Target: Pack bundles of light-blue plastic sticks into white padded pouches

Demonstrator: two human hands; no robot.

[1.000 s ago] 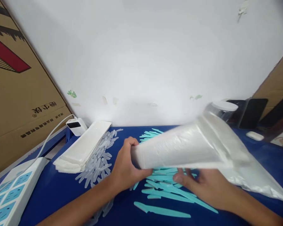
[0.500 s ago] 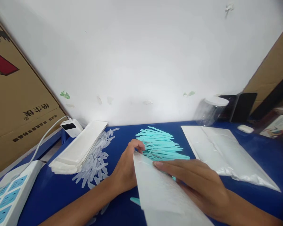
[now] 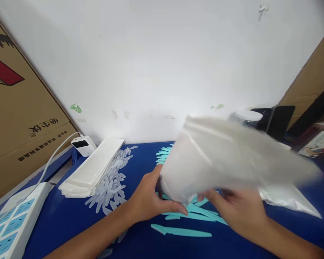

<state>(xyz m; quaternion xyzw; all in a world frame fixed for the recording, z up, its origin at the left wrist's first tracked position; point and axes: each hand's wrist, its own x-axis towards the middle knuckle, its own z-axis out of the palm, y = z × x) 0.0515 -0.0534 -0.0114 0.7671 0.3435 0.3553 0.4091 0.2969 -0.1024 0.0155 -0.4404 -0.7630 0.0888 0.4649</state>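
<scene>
My left hand [image 3: 153,196] grips the near-left end of a white plastic bag [image 3: 218,154], its thumb stretched along the lower edge. The bag is raised and tilted; its right end is blurred by motion. My right hand [image 3: 239,212] is closed at the bag's lower edge, its fingers partly hidden behind it. Under and behind the bag lies a heap of slim turquoise sticks [image 3: 202,212], shaped like eyebrow razors, partly covered from view. One turquoise eyebrow razor [image 3: 182,231] lies apart, nearer to me, on the blue table [image 3: 140,241].
Small translucent strips [image 3: 112,187] are scattered left beside a stack of long white pouches [image 3: 93,167]. A power strip [image 3: 18,219] and a small white device [image 3: 83,145] stand far left. Another flat white bag [image 3: 291,201], a lidded jar [image 3: 248,116] and a phone [image 3: 280,122] are right.
The bag has swung from pointing down toward me to raised up and right, over the turquoise heap. My right hand has dropped to its lower edge. The lone razor is now uncovered.
</scene>
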